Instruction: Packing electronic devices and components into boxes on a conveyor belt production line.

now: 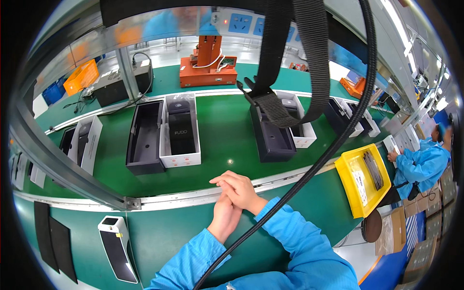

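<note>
My left hand (225,218) and my right hand (238,191) rest together above the near edge of the green conveyor belt (227,130). The right lies over the left with its fingers pressed together and folded across it. Most of the left hand's fingers are hidden beneath. Beyond them on the belt stands a dark open box part (146,137), touching a white box (186,157) that holds a black device (181,133). Another dark box part (274,145) and white box (304,137) stand to the right, partly covered by a hanging black strap (311,58).
A white handheld terminal (117,249) and black flat pieces (58,237) lie on the left bench. A yellow tray (357,208) with dark strips stands at right, near a co-worker in blue (420,162). A black cable (290,195) crosses before my arms. A metal post (67,159) rises at left.
</note>
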A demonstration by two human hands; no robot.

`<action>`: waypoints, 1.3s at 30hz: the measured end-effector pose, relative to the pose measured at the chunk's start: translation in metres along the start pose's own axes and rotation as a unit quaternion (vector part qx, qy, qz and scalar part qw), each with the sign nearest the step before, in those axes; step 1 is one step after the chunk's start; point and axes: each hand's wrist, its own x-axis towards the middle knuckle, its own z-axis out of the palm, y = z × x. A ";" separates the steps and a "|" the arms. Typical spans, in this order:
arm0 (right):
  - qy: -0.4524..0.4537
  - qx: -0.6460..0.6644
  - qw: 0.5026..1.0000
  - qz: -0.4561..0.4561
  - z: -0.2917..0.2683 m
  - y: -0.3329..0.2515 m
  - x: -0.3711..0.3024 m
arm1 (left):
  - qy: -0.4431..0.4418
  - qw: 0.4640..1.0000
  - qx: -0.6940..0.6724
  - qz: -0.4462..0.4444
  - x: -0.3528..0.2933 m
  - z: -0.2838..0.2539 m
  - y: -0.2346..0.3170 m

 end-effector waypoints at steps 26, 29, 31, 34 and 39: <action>-0.019 -0.023 0.999 -0.032 -0.009 0.006 -0.002 | 0.008 0.999 -0.039 0.015 0.006 -0.001 -0.015; -0.018 -0.058 0.996 -0.062 -0.017 0.003 -0.003 | 0.012 0.999 -0.026 0.015 0.008 -0.001 -0.019; 0.047 0.013 0.997 -0.063 -0.031 0.005 -0.003 | -0.021 1.000 -0.002 0.017 0.009 0.006 -0.021; 0.258 -0.029 0.963 -0.076 -0.089 0.028 0.035 | -0.040 0.997 0.063 0.014 -0.003 0.027 -0.012; 0.371 -0.343 0.862 0.043 -0.272 0.176 0.102 | -0.071 0.996 0.041 -0.044 0.007 0.039 -0.030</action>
